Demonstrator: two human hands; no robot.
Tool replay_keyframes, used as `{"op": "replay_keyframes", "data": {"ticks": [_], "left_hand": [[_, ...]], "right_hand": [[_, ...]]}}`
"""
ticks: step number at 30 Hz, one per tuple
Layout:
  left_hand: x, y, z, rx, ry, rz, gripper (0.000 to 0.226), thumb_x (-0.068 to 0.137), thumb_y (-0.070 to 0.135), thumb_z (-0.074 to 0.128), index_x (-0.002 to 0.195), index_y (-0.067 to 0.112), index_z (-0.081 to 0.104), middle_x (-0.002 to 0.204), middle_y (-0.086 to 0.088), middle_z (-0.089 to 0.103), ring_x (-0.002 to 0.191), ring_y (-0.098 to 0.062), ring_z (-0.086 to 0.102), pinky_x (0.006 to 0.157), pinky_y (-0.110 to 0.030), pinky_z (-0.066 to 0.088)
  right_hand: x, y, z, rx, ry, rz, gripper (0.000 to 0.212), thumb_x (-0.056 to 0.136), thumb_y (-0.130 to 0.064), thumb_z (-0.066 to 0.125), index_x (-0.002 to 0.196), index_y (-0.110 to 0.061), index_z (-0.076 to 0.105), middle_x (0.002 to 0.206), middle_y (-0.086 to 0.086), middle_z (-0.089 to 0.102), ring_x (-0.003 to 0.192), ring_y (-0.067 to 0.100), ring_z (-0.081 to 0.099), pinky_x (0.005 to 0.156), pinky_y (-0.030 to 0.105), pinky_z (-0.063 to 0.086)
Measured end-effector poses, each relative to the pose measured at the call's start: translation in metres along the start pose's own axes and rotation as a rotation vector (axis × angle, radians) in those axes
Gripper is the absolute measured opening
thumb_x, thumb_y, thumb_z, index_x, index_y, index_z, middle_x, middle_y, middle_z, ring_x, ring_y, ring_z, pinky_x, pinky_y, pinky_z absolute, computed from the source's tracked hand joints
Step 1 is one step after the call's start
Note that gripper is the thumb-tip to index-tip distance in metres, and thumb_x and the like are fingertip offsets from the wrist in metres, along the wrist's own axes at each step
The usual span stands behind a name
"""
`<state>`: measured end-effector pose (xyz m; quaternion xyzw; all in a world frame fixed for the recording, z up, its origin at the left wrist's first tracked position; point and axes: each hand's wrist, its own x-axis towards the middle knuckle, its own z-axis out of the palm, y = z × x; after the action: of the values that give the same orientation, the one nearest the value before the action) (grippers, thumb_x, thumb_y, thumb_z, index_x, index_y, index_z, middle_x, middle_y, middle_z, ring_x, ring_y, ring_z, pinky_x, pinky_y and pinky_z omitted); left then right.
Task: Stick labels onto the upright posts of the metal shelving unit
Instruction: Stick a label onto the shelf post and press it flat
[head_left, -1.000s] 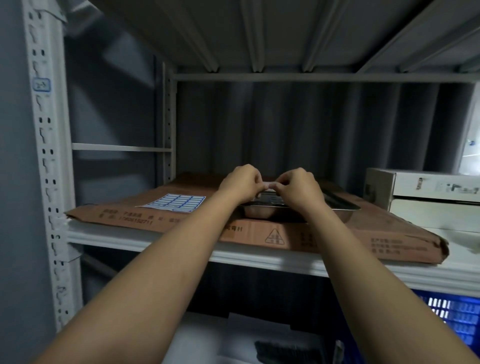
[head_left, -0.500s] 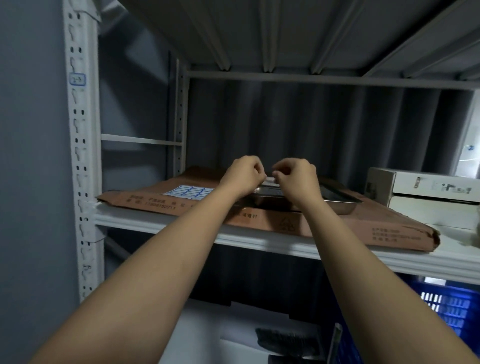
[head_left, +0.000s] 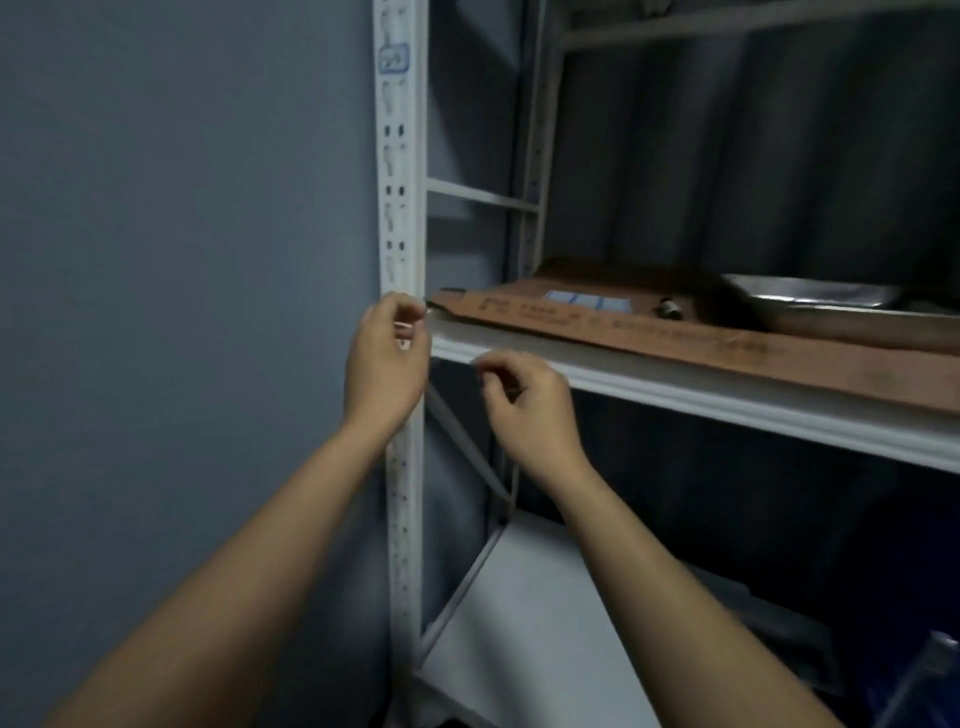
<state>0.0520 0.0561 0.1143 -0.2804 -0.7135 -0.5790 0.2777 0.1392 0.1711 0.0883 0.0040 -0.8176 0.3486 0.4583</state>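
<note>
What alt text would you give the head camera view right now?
A person's left hand pinches a small white label against the white perforated metal shelf post, beside the curled right hand. A blue-edged label is stuck higher up the post.

We see the left hand (head_left: 387, 358) raised against the white front post (head_left: 400, 171), pinching a small white label (head_left: 404, 328) where the shelf (head_left: 675, 387) meets it, the right hand (head_left: 524, 402) loosely curled just beside, and another label (head_left: 394, 58) stuck higher up the post.
</note>
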Motion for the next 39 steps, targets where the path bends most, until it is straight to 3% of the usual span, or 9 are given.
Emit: {"op": "replay_keyframes", "data": {"ticks": [5, 7, 9, 11, 15, 18, 24, 29, 39], "left_hand": [[-0.020, -0.088, -0.017, 0.078, -0.082, -0.145, 0.025, 0.091, 0.000, 0.046, 0.087, 0.019, 0.061, 0.088, -0.001, 0.066, 0.086, -0.021, 0.065, 0.078, -0.026, 0.049], [-0.033, -0.120, -0.010, 0.105, -0.146, -0.222, 0.023, 0.092, 0.002, 0.046, 0.097, 0.012, 0.066, 0.088, 0.003, 0.063, 0.087, -0.017, 0.064, 0.077, -0.020, 0.044], [-0.045, -0.149, 0.000, 0.131, -0.181, -0.274, 0.024, 0.094, 0.006, 0.048, 0.112, 0.006, 0.064, 0.098, 0.000, 0.064, 0.094, -0.014, 0.060, 0.080, -0.016, 0.041], [-0.054, -0.175, 0.010, 0.115, -0.190, -0.287, 0.030, 0.095, 0.008, 0.048, 0.123, 0.005, 0.058, 0.117, -0.007, 0.062, 0.108, -0.019, 0.058, 0.094, -0.024, 0.042], [-0.064, -0.205, 0.026, 0.113, -0.177, -0.247, 0.037, 0.094, 0.009, 0.046, 0.130, 0.005, 0.053, 0.131, -0.008, 0.055, 0.120, -0.020, 0.052, 0.104, -0.033, 0.039], [-0.068, -0.213, 0.037, 0.061, -0.168, -0.175, 0.042, 0.092, 0.015, 0.042, 0.133, 0.010, 0.051, 0.134, -0.002, 0.053, 0.121, -0.014, 0.051, 0.103, -0.032, 0.042], [-0.066, -0.216, 0.056, -0.078, -0.091, -0.258, 0.039, 0.092, 0.024, 0.045, 0.131, 0.026, 0.047, 0.130, 0.004, 0.054, 0.113, -0.009, 0.056, 0.094, -0.037, 0.051], [-0.064, -0.210, 0.065, -0.095, 0.025, -0.331, 0.023, 0.090, 0.035, 0.045, 0.112, 0.041, 0.047, 0.117, 0.008, 0.062, 0.102, -0.007, 0.062, 0.083, -0.038, 0.056], [-0.064, -0.210, 0.074, -0.149, 0.094, -0.412, 0.016, 0.089, 0.038, 0.050, 0.105, 0.040, 0.051, 0.109, 0.010, 0.065, 0.095, -0.007, 0.065, 0.076, -0.039, 0.058]], "right_hand": [[-0.029, 0.049, 0.089, 0.193, -0.103, 0.396, 0.017, 0.091, -0.003, 0.057, 0.102, -0.008, 0.069, 0.087, -0.002, 0.065, 0.076, 0.002, 0.058, 0.075, 0.018, 0.043], [-0.037, 0.073, 0.119, 0.212, -0.115, 0.479, 0.023, 0.093, -0.007, 0.057, 0.115, -0.008, 0.064, 0.097, 0.000, 0.064, 0.080, 0.000, 0.056, 0.074, 0.012, 0.042], [-0.036, 0.093, 0.143, 0.215, -0.093, 0.475, 0.036, 0.094, -0.013, 0.058, 0.129, -0.010, 0.055, 0.119, 0.004, 0.061, 0.098, 0.007, 0.057, 0.085, 0.012, 0.042], [-0.029, 0.106, 0.160, 0.219, -0.084, 0.432, 0.043, 0.095, -0.022, 0.056, 0.137, -0.017, 0.048, 0.134, 0.001, 0.053, 0.116, 0.011, 0.054, 0.102, 0.027, 0.043], [-0.026, 0.121, 0.182, 0.260, -0.094, 0.357, 0.043, 0.097, -0.030, 0.048, 0.139, -0.027, 0.043, 0.134, -0.006, 0.054, 0.122, 0.010, 0.052, 0.105, 0.041, 0.043], [-0.028, 0.130, 0.188, 0.305, -0.091, 0.346, 0.042, 0.099, -0.026, 0.046, 0.141, -0.025, 0.041, 0.133, -0.005, 0.056, 0.120, 0.006, 0.054, 0.103, 0.035, 0.046], [-0.024, 0.133, 0.189, 0.374, -0.066, 0.329, 0.034, 0.099, -0.008, 0.048, 0.132, -0.018, 0.047, 0.112, -0.013, 0.062, 0.101, -0.013, 0.057, 0.082, 0.004, 0.043], [-0.028, 0.137, 0.196, 0.378, -0.020, 0.339, 0.039, 0.099, -0.012, 0.049, 0.136, -0.023, 0.044, 0.114, -0.015, 0.060, 0.103, -0.011, 0.057, 0.083, 0.007, 0.046], [-0.030, 0.148, 0.206, 0.394, 0.041, 0.310, 0.041, 0.097, -0.008, 0.049, 0.135, -0.024, 0.044, 0.126, -0.005, 0.057, 0.108, -0.005, 0.055, 0.083, 0.009, 0.047]]}}
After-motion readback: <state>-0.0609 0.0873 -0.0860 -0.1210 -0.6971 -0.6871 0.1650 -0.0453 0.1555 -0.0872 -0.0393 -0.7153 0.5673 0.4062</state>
